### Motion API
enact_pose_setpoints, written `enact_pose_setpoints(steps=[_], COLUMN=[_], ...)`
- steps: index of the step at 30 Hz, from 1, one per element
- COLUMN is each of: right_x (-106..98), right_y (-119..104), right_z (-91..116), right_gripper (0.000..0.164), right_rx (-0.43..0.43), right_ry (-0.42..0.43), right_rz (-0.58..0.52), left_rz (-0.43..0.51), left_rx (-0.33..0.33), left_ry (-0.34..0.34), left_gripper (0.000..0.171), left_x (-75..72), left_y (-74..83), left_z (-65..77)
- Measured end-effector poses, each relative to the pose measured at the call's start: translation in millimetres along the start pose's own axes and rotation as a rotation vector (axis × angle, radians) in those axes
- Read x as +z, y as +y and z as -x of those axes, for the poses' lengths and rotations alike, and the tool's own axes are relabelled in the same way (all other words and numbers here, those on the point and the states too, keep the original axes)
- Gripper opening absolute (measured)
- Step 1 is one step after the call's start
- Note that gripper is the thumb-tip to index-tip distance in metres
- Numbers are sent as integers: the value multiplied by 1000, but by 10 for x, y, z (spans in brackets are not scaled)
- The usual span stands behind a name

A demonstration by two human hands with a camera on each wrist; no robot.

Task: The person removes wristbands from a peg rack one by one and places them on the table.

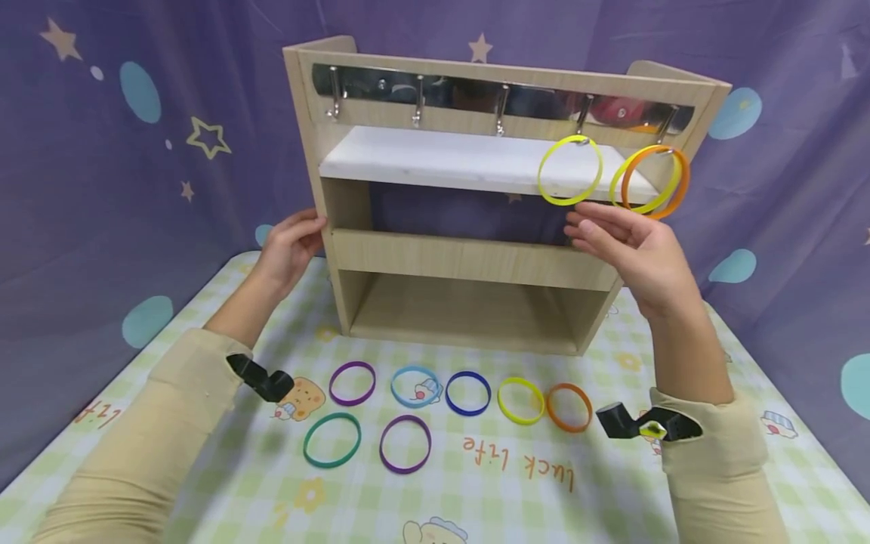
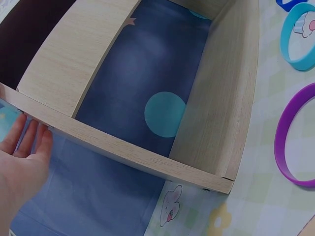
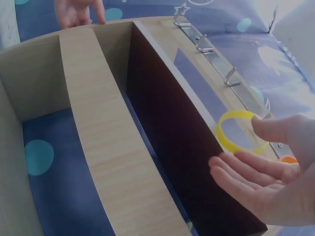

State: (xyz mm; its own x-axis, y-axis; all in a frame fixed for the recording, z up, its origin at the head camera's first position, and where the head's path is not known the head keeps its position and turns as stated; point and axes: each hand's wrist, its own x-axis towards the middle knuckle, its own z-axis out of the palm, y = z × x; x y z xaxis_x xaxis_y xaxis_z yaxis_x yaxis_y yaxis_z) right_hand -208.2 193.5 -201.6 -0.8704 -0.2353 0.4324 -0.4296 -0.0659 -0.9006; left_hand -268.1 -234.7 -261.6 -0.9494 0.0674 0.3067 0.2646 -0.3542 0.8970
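Observation:
A yellow wristband (image 1: 569, 171) hangs from the second hook from the right on a wooden rack (image 1: 476, 261). My right hand (image 1: 635, 253) is just under it, fingers extended and apart; in the right wrist view the thumb of the right hand (image 3: 266, 172) overlaps the band's edge. On the rightmost hook hang another yellow wristband (image 1: 615, 183) and an orange wristband (image 1: 684, 185). At the rack's left side, my left hand (image 1: 288, 253) rests its fingertips against the outer panel. The left wrist view shows these fingers (image 2: 32, 135) nearly straight along the board's edge.
Several loose wristbands lie on the checked tablecloth before the rack, among them a green one (image 1: 308, 453), a dark blue one (image 1: 468, 414) and an orange one (image 1: 569, 430). Bare metal hooks (image 1: 418, 106) line the rack's upper left. A purple curtain (image 1: 204, 68) stands behind.

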Motion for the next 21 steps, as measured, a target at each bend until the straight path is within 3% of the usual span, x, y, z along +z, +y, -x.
enact_pose_setpoints(steps=[4, 8, 14, 17, 21], right_x=[76, 124, 208, 245, 282], right_y=[-25, -3, 54, 71, 77], right_z=[-9, -27, -73, -107, -145], right_gripper=[53, 53, 25, 19, 16], right_rx=[11, 12, 57, 104, 145], right_ry=[126, 172, 199, 207, 240], right_rz=[-27, -142, -492, -676, -817], left_rz=[-2, 23, -7, -12, -3], left_rx=[5, -8, -5, 1, 3], left_ry=[5, 4, 14, 12, 5], left_gripper=[20, 18, 20, 20, 18], left_x=[11, 9, 10, 11, 14], left_y=[15, 19, 8, 4, 13], left_z=[12, 26, 34, 28, 18])
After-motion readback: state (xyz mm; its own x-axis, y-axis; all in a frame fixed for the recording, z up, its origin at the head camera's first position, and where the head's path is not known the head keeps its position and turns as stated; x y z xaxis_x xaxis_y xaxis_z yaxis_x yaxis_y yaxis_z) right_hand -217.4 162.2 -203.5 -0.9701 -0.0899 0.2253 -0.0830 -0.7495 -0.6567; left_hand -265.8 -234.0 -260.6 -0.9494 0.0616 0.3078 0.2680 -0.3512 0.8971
